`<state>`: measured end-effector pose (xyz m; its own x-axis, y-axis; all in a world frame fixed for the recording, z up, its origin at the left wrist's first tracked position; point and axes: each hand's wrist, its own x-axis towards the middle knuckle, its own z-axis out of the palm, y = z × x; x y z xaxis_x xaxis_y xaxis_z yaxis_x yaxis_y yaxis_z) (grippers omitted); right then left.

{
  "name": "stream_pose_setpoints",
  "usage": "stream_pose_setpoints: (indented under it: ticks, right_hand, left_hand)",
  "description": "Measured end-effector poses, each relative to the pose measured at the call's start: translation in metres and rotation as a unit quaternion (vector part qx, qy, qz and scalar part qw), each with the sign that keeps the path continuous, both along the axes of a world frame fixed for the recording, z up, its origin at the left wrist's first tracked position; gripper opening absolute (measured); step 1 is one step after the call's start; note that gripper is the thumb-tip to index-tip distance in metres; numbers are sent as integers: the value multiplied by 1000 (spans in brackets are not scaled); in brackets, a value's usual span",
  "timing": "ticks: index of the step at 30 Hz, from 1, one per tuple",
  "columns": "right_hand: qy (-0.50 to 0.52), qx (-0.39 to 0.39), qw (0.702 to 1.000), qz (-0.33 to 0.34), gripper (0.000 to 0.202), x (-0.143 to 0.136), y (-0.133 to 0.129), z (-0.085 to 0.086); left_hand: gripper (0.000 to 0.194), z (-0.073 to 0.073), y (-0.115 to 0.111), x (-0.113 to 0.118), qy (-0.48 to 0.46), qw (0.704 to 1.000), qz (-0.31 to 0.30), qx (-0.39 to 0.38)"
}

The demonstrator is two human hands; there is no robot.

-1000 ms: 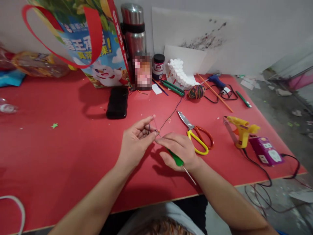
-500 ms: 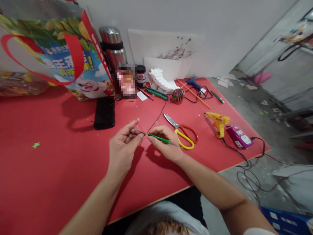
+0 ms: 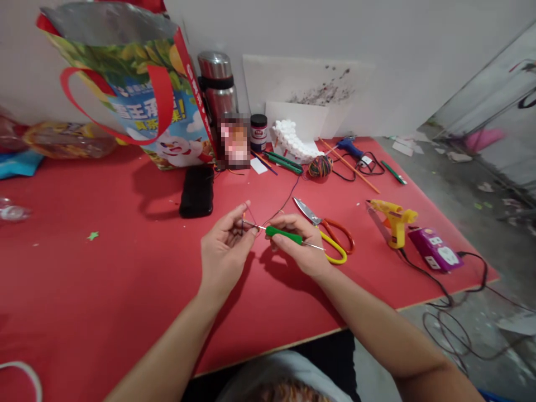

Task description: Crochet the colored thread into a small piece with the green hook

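Observation:
My right hand (image 3: pixel 298 241) is closed around the green handle of a crochet hook (image 3: pixel 285 234), whose thin metal tip points left. Thin dark yarn (image 3: pixel 288 198) is pinched in my left hand (image 3: pixel 228 237), with a strand looped over its raised fingers. The hook's tip meets the yarn at my left fingertips; the small stitches there are too tiny to make out. From my hands the yarn runs back to a multicoloured ball (image 3: pixel 320 166). Scissors (image 3: pixel 322 226) with red and yellow handles lie just beyond my right hand.
On the red table (image 3: pixel 125 290) are a black phone (image 3: pixel 196 191), a patterned bag (image 3: pixel 154 100), a steel flask (image 3: pixel 218 84), a dark jar (image 3: pixel 258 133), a yellow glue gun (image 3: pixel 393 218) and a purple box (image 3: pixel 435 248). A white bumpy object (image 3: pixel 295 142) stands behind the yarn ball.
The view has shifted left, so things appear farther right. The green handle shows more fully in my right hand, with its metal rear end more visible. Both hands keep their hold.

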<state>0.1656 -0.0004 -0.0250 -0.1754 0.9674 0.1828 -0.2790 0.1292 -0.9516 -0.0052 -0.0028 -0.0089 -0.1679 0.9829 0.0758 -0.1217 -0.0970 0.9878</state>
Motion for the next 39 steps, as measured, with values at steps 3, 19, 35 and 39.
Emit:
stream_pose_setpoints:
  ticks: [3, 19, 35, 39]
  right_hand:
    - [36, -6, 999, 11, 23, 2, 1, -4]
    - [11, 41, 999, 17, 26, 13, 5, 3]
    - [56, 6, 997, -53, 14, 21, 11, 4]
    - [48, -1, 998, -47, 22, 22, 10, 4]
  left_hand:
    - [52, 1, 0, 0, -5, 1000, 2, 5]
    - [21, -2, 6, -2, -78, 995, 46, 49]
    - [19, 2, 14, -3, -102, 990, 101, 9]
    - [19, 3, 14, -3, -105, 989, 103, -6]
